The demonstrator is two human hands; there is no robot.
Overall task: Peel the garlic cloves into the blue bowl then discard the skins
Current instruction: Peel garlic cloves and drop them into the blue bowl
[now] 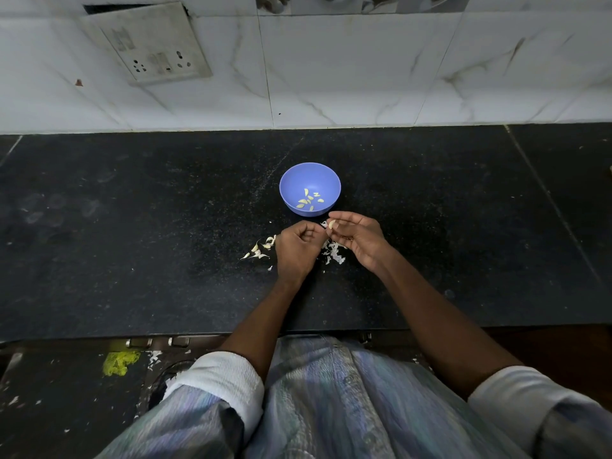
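Observation:
A blue bowl [310, 180] stands on the black counter and holds several peeled garlic cloves [309, 201]. Just in front of it my right hand [356, 238] pinches a pale garlic clove [331, 224] between thumb and fingertips. My left hand [298, 248] is beside it with fingers curled toward the clove; whether it grips a bit of skin is hidden. Loose white garlic skins [332, 255] lie under and between the hands, and more skins and unpeeled pieces [260, 248] lie to the left of my left hand.
The black stone counter [132, 226] runs wide to both sides and ends at a white tiled wall [331, 77] with a switch plate [149, 44]. Below the front edge, scraps and a yellow cloth [120, 361] lie on the floor.

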